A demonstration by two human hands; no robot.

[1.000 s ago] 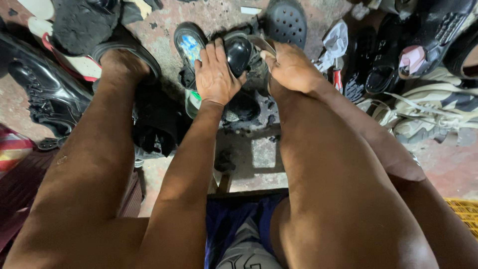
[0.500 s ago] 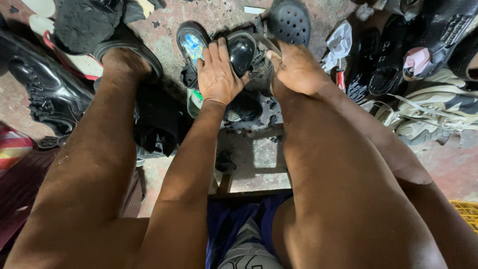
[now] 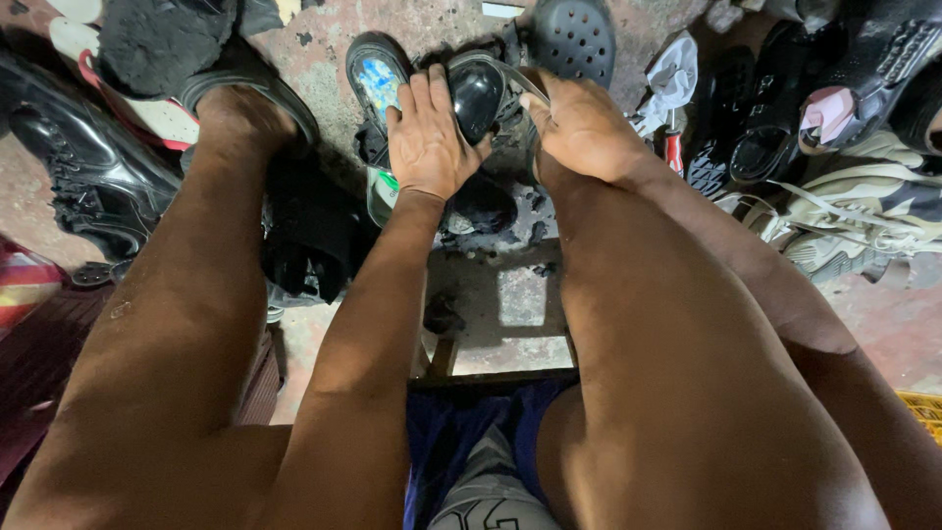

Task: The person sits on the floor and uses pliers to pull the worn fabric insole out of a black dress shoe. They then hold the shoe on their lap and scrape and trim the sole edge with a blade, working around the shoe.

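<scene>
While both hands, left (image 3: 425, 140) and right (image 3: 581, 128), grip the black shoe (image 3: 478, 93), its sole stays hidden.

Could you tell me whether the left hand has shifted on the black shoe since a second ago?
No. The left hand lies on the black shoe, as close beside the blue insole as before.

Shoe repair shop: worn shoes (image 3: 785, 128) heaped round stained concrete floor (image 3: 442, 29).
</scene>
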